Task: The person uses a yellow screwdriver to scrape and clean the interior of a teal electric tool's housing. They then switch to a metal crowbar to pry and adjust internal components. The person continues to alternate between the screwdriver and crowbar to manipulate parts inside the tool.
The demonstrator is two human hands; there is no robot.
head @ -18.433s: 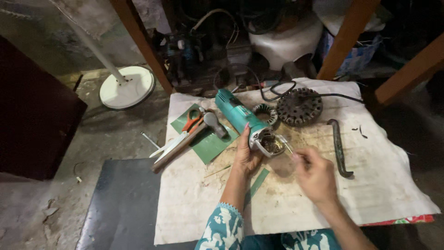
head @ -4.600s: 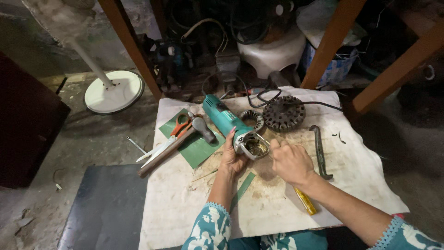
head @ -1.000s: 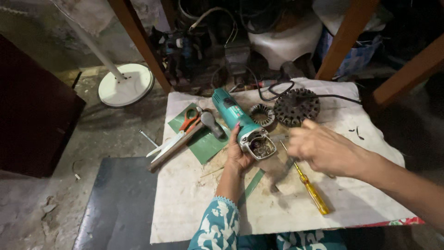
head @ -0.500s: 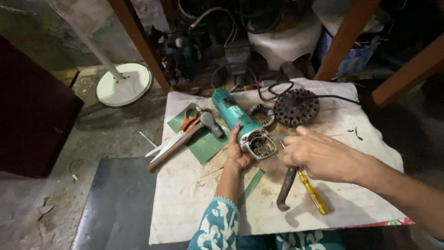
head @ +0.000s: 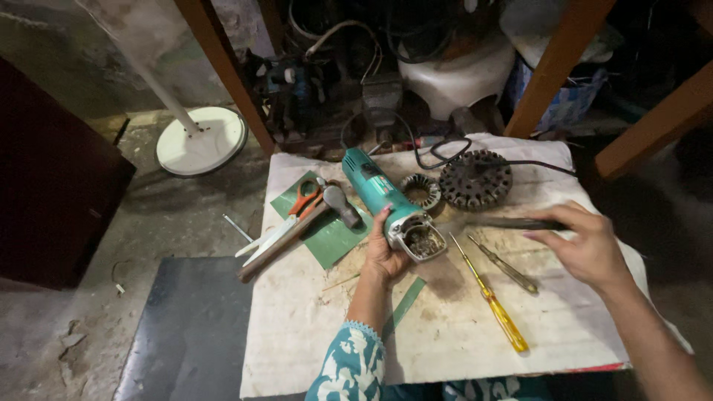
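Note:
My left hand (head: pixel 386 251) grips the teal angle grinder (head: pixel 375 189) near its opened metal head (head: pixel 420 239), which lies on the white board (head: pixel 445 341). My right hand (head: pixel 588 246) is off to the right and holds a dark metal bar (head: pixel 505 221) level above the board, its free end pointing at the grinder head. A yellow-handled screwdriver (head: pixel 496 310) and a darker screwdriver (head: pixel 509 267) lie between my hands. A round toothed motor part (head: pixel 475 178) and a smaller ring (head: pixel 421 191) sit behind the grinder.
A hammer (head: pixel 293 236), orange-handled scissors (head: pixel 304 197) and a green mat (head: pixel 330 236) lie at the board's left. The grinder's black cord (head: pixel 445 152) trails to the back. A white round stand base (head: pixel 200 141), a dark slab (head: pixel 186 327) and wooden legs (head: pixel 553 70) surround the board.
My right hand has swung the dark metal bar up from hanging over the board's middle to level at the right. The left hand and grinder have stayed put.

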